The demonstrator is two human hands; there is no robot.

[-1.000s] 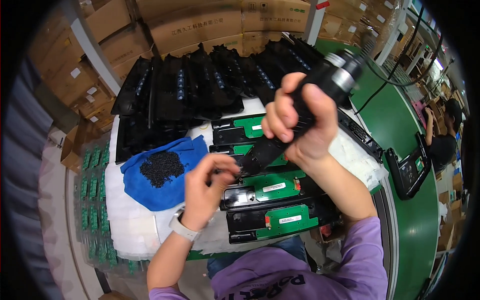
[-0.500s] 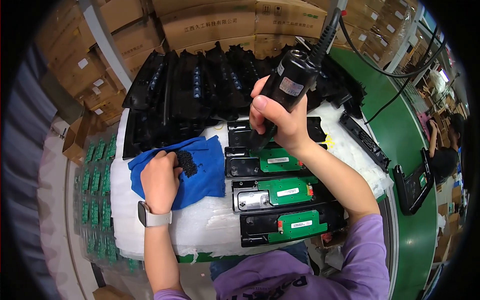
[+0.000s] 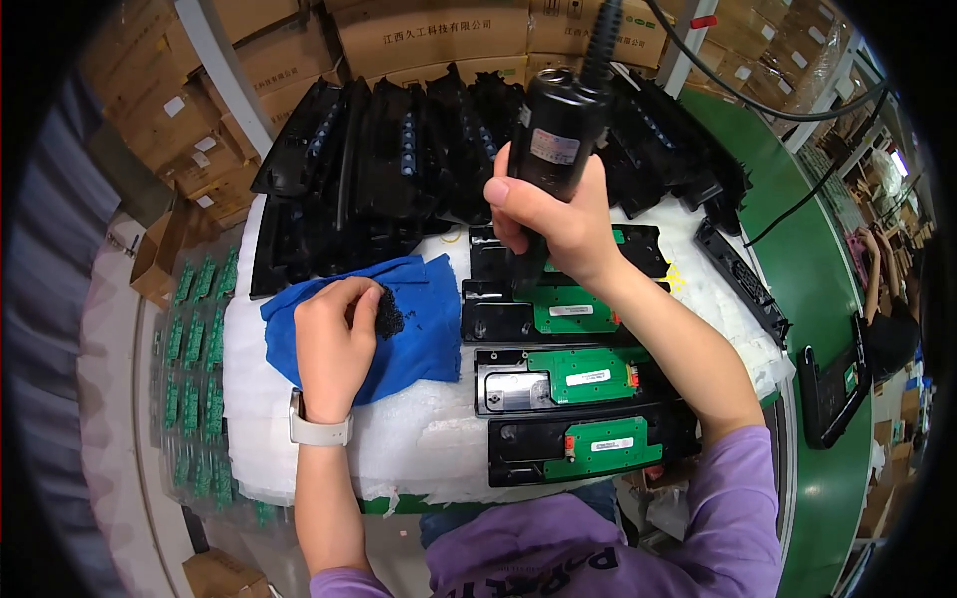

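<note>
- Screwdriver (image 3: 560,120), black and corded, grasped in the right hand (image 3: 566,224) above the middle of the white-covered table (image 3: 399,448).
- Left hand (image 3: 334,329), fingers bent, at tiny black screws (image 3: 390,317) on a blue cloth (image 3: 424,344) toward the left edge; cannot tell whether it holds any.
- Black panels (image 3: 498,319) reach the near edge.

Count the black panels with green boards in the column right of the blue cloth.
4: top panel, partly hidden behind the tool and right hand; second panel, just below; third panel, next; bottom panel, last.
</note>
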